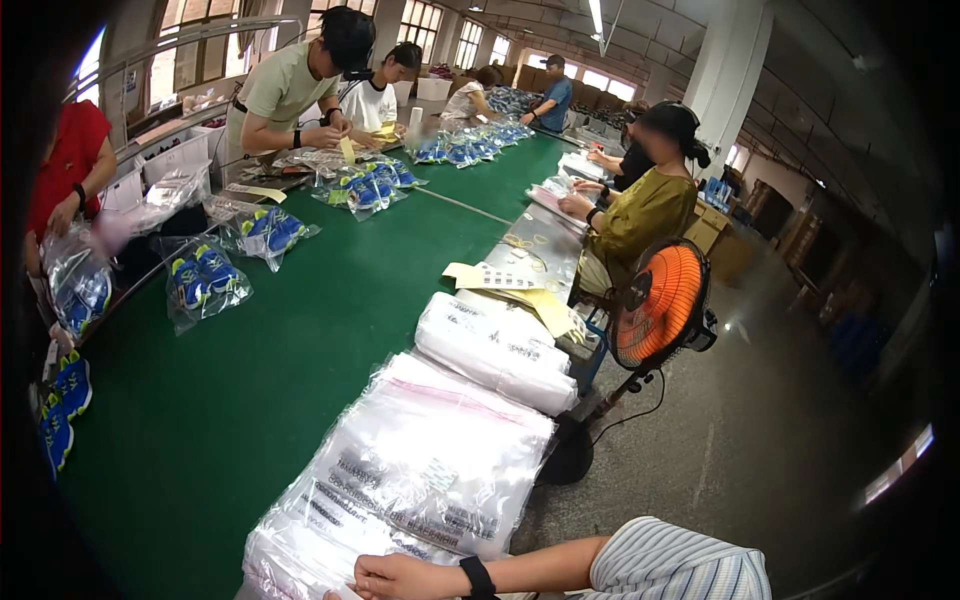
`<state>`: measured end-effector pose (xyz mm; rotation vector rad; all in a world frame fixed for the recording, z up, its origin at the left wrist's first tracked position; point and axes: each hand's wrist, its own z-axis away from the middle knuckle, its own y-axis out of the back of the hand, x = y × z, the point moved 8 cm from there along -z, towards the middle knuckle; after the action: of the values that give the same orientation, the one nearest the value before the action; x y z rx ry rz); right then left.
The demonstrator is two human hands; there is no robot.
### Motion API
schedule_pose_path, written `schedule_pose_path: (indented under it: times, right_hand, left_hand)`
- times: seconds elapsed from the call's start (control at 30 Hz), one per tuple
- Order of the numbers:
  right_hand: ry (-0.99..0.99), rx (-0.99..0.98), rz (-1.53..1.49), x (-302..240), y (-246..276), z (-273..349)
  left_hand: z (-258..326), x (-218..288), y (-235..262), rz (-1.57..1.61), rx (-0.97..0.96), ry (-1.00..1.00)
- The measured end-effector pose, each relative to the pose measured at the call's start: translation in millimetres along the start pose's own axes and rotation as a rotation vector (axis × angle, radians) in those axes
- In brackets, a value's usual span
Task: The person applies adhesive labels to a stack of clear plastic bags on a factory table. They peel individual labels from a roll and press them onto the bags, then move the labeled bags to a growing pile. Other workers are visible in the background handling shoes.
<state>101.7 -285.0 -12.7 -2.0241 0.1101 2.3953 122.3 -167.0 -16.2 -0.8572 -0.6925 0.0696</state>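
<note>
Clear plastic bags (450, 420) lay flat along the right side of the green worktop (300, 350), right beside you. Past them came a folded white bundle (490, 345), then yellow sheets (545, 305); an orange fan (657, 305) stood off the worktop's right edge. Bagged blue shoes (205, 275) sat across to the left, with co-workers along both sides. Dark printed lines crossed your bags, and small dark marks dotted a pale sheet (503, 277). Your right hand (400, 577) had its fingers curled at the bags' near end; whether they gripped one, I couldn't tell. The lower edge cut off that end.
</note>
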Motion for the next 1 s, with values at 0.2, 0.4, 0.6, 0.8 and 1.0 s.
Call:
schedule_pose_path:
  times: [0.2,0.4,0.6,0.8,1.0]
  right_hand:
    - [-0.048,-0.062,0.179,0,-1,2]
    - [0.155,-0.088,0.191,-25,-2,-1]
    - [0.173,-0.106,0.200,-32,2,-1]
    - [0.353,-0.067,0.235,-81,15,9]
    - [0.666,0.048,0.341,-132,10,15]
  left_hand:
    - [17,35,-3,-0.404,0.230,-0.094]
    - [3,48,-1,-0.184,0.168,-0.110]
    - [14,64,-18,-1.327,0.006,-0.133]
    - [22,67,-53,-1.657,-0.108,-0.319]
    - [-2,59,-21,-1.182,-0.024,-0.045]
